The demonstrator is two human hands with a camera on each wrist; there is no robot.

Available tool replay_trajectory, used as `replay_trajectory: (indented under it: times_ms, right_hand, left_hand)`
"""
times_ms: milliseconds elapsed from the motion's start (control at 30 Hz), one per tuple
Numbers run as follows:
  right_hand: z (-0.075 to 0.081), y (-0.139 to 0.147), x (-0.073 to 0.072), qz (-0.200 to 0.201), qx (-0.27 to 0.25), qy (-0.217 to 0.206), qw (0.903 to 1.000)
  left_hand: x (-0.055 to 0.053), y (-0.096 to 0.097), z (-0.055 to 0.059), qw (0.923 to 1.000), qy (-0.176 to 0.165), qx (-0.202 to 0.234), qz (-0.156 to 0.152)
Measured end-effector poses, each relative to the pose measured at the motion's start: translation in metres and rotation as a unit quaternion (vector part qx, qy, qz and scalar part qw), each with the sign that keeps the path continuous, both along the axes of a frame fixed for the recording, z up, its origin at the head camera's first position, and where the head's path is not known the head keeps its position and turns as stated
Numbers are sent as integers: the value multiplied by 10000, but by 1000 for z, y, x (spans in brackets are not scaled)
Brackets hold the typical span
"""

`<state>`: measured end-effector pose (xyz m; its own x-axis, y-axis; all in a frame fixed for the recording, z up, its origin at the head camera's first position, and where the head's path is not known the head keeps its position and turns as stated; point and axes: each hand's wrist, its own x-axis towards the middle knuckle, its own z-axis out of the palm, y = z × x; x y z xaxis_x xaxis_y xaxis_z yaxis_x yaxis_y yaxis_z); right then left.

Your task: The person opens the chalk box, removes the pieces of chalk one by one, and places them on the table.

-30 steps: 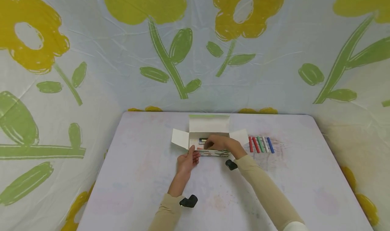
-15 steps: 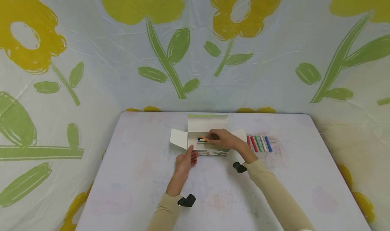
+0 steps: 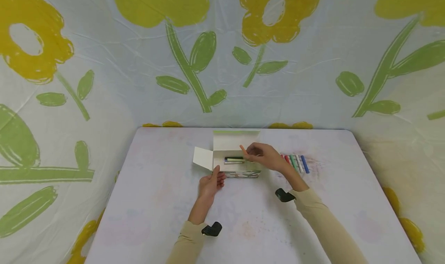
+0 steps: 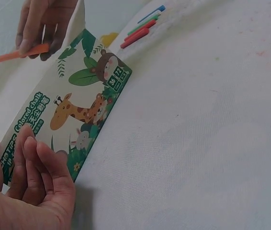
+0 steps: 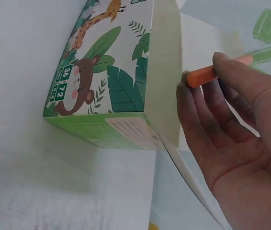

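An open cardboard box of colored chalk [image 3: 243, 174] stands mid-table, animals printed on its front. My left hand [image 3: 208, 186] holds its front wall near the left corner, thumb at the top edge and fingers against the printed side [image 4: 78, 110]. Above the box's right part, my right hand [image 3: 265, 155] pinches an orange chalk stick [image 5: 203, 76] between thumb and fingertips; the stick is tilted up in the head view. Inside the box lie several more chalk sticks [image 3: 234, 160], pale and dark ones among them. My right hand covers the right side flap in the head view.
Right of the box, red, green, white and blue chalk sticks [image 3: 299, 164] lie side by side on the white table [image 3: 156, 202]. The box's left flap [image 3: 203, 158] and back lid [image 3: 236, 140] stand open. A flowered cloth [image 3: 278, 97] hangs behind the table.
My right hand has come up out of the box, bringing the orange chalk stick, and moved slightly right. My left hand keeps its hold on the front wall.
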<state>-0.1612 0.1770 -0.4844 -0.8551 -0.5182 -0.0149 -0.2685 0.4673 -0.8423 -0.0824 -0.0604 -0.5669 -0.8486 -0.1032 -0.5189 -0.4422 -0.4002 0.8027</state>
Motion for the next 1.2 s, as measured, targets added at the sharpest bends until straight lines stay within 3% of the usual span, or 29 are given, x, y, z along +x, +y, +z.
replay_trajectory:
  times_ms: [200,433,533,767,1200]
  right_hand:
    - [4,13,10,-230,-184,48,9996]
    - [13,32,22,-563,-427,272,9971]
    - [17,40,28,-747,-489,244,9957]
    - [21,57,39,-1068,-477,264,9928]
    - [12,93,65,-1515,-525,554,9855]
  left_hand:
    - [-1,-1,-1,10000,-15,3,-47]
    - [0,-2,6,9996,14,63,-284]
    - [-1,0,0,9998,2,19,-192]
    - [2,0,2,9999,10,-105,-1]
    - [5,-1,6,9998,96,-91,-148]
